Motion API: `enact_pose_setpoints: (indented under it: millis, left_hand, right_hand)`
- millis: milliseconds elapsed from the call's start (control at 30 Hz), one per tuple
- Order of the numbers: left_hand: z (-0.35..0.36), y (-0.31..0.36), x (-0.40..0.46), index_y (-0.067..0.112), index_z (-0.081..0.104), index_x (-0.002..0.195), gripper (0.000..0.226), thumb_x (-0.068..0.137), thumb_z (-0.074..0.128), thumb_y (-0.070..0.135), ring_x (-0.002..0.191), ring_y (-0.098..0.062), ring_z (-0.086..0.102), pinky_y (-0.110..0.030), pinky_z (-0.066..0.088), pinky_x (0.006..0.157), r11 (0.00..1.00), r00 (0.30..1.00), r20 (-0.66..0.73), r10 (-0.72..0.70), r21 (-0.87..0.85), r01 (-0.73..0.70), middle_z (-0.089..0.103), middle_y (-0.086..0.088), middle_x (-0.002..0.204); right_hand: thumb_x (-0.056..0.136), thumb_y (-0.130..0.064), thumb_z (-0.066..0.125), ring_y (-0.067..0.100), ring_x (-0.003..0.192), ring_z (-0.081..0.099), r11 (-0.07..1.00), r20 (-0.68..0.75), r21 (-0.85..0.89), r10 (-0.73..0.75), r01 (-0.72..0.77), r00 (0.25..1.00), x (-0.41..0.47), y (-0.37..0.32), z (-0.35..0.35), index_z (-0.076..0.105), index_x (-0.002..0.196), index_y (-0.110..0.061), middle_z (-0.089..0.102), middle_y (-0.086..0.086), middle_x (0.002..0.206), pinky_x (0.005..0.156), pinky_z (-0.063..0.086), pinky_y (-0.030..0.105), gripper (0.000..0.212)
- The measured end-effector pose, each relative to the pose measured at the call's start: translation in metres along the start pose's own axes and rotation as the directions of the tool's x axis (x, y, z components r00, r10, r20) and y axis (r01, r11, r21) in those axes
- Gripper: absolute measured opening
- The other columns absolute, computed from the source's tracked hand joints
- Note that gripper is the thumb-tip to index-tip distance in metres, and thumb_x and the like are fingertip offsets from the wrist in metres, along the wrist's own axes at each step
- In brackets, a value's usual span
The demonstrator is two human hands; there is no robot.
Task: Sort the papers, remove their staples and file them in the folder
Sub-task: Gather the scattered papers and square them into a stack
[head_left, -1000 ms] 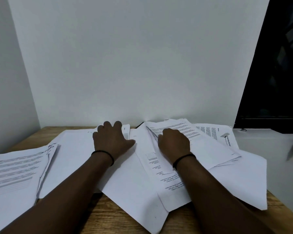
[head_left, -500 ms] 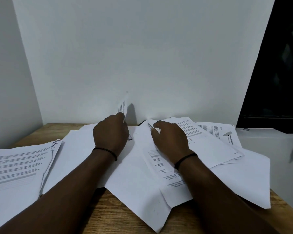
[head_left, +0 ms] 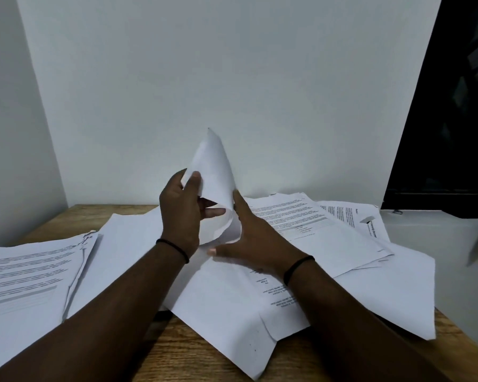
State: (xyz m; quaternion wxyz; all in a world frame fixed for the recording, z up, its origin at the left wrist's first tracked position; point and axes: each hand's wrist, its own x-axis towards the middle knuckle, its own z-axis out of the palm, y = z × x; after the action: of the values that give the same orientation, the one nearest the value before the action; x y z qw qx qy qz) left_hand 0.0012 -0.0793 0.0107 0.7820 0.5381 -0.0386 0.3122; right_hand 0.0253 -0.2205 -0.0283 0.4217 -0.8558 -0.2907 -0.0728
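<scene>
Nearest us, a wooden table [head_left: 177,354] strewn with loose papers [head_left: 226,304], too overlapped to count, plus one stack [head_left: 25,274] at left. Two hands up: our left hand [head_left: 181,210] pinches one curled sheet [head_left: 214,172], lifted upright; our right hand [head_left: 255,237], fingers straight, touches its edge.

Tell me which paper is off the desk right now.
The curled blank sheet pinched by the left hand, standing up against the wall. Every other paper, including the printed stack at far left, lies flat.
</scene>
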Motion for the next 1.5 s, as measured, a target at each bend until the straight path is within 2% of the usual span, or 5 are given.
enact_pose_setpoints:
  millis: [267,433,667,1067,1500]
  left_hand:
    - [-0.009,-0.007,0.006,0.017,0.056,0.129,0.027,0.104,0.048,0.020,0.093,-0.030,0.073,-0.040,0.056,0.083,0.984,0.991,0.110,-0.073,0.171,0.054,0.073,-0.009,0.110]
    - [-0.016,-0.024,0.005,0.010,0.057,0.130,0.032,0.098,0.054,0.007,0.089,-0.027,0.069,-0.033,0.049,0.074,0.869,0.924,0.209,-0.319,0.453,0.198,0.073,-0.014,0.110]
    - [-0.012,-0.025,-0.002,0.012,0.057,0.123,0.027,0.102,0.041,0.004,0.077,-0.029,0.069,-0.030,0.041,0.064,0.836,0.863,0.296,-0.410,0.501,0.225,0.074,-0.020,0.103]
    - [-0.031,-0.024,0.015,0.012,0.056,0.135,0.050,0.092,0.066,0.038,0.123,-0.028,0.053,-0.044,0.041,0.106,0.452,0.943,0.126,0.308,0.853,-0.261,0.057,-0.009,0.134]
    - [-0.042,-0.021,0.021,0.004,0.046,0.062,0.039,0.083,0.078,0.014,0.053,-0.017,0.040,-0.021,0.037,0.055,0.867,0.926,0.061,-0.372,0.378,0.324,0.044,-0.005,0.056]
  right_hand:
    - [0.087,-0.023,0.061,0.021,0.066,0.072,0.883,-0.487,0.467,0.304,-0.050,0.819,0.010,-0.002,-0.017,0.068,0.084,-0.025,0.076,0.001,0.077,0.067,0.056,0.042,0.008]
    - [0.062,-0.070,0.074,0.021,0.065,0.064,0.818,-0.287,0.539,0.402,-0.200,0.869,0.011,0.002,-0.011,0.060,0.114,-0.023,0.072,0.011,0.093,0.052,0.048,0.030,0.072]
    - [0.078,-0.037,0.053,0.027,0.073,0.069,0.933,-0.512,0.182,0.359,-0.310,0.780,0.012,0.021,-0.007,0.058,0.078,-0.018,0.070,-0.004,0.077,0.068,0.058,0.048,0.021]
    - [0.106,-0.018,0.038,0.029,0.083,0.055,0.956,-0.800,0.267,0.290,-0.122,0.526,0.002,-0.002,-0.047,0.041,0.114,-0.008,0.055,-0.003,0.086,0.074,0.042,0.035,0.013]
    - [0.088,-0.015,0.069,0.029,0.099,0.059,0.931,-0.761,-0.265,-0.042,-0.251,0.648,0.000,0.019,-0.053,0.049,0.130,-0.015,0.064,0.002,0.108,0.080,0.045,0.038,0.046]
